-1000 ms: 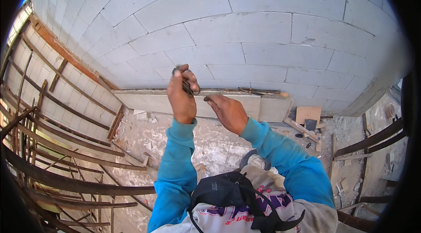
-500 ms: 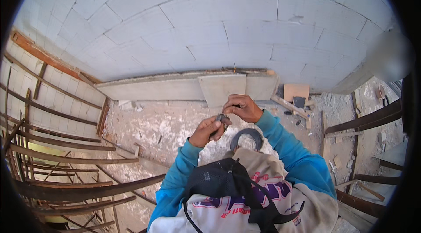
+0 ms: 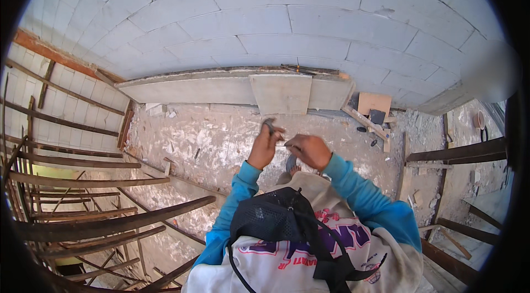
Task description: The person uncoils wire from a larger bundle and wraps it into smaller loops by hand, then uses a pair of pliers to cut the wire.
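My left hand (image 3: 263, 148) is closed around a small dark grey object (image 3: 269, 123), whose curved end sticks out past the fingers; its kind I cannot make out. A thin dark strand (image 3: 281, 145) spans the short gap between my hands. My right hand (image 3: 310, 151) pinches the strand's other end, fingertips close to the left hand's fingers. Both hands are held in front of my body, above the dusty floor. Below the right hand, part of a dark grey thing (image 3: 291, 162) shows beside bare toes (image 3: 296, 170).
A pale block wall (image 3: 243, 22) rises ahead, with a light board (image 3: 281, 94) leaning at its foot. Right of it lie a tan panel (image 3: 374, 102) and wood scraps (image 3: 367, 126). Wooden poles (image 3: 110, 225) crowd the left; dark beams (image 3: 461, 152) cross the right. Rubble litters the floor (image 3: 210, 133).
The right hand has drawn slightly away from the left, and a strand now shows between them. My left hand has turned, its fingers pointing more upward. The view has shifted a little.
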A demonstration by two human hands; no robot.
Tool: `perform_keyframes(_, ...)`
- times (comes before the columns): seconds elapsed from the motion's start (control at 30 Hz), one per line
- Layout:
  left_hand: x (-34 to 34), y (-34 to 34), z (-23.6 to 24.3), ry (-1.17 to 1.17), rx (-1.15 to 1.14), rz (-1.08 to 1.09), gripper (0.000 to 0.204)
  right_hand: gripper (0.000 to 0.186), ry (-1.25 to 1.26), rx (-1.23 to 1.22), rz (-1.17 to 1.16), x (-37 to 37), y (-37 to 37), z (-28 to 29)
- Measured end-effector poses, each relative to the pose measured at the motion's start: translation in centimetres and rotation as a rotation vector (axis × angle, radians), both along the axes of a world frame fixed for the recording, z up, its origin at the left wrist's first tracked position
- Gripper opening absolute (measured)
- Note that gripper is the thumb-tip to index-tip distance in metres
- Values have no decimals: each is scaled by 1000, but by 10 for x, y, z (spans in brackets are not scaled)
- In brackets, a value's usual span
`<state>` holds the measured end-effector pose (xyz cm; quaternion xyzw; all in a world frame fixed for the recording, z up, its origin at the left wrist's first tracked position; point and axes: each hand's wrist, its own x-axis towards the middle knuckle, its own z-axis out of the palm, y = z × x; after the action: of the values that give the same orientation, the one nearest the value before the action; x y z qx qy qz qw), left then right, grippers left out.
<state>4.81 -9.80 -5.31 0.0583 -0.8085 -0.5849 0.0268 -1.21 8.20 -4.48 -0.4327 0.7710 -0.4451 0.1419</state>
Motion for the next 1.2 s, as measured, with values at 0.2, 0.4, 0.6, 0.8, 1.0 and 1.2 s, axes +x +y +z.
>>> perform_keyframes(0.2, 10, 15, 20, -445, 241, -444, 33, 17, -208, -34, 245, -56, 12, -1)
perform_keyframes(0.4, 11, -7, -4, -645, 530, -399, 27, 23, -623, -105, 170, -42, 0, -57)
perform_keyframes(0.6, 35, 3, -35, -674, 432, -547, 24, 51, -724, 383, 402, -19, 6, -65)
perform_keyframes(0.8, 44, 9, -40, -438, 44, -585, 23, 41, -726, 155, 451, -2, 9, -92)
perform_keyframes(1.0, 31, -1, -30, -210, -224, -512, 25, 31, -589, 64, 167, -20, -7, -62)
perform_keyframes(1.2, 13, -10, -41, -763, 623, -291, 29, 26, -195, 101, 138, -48, -34, -57)
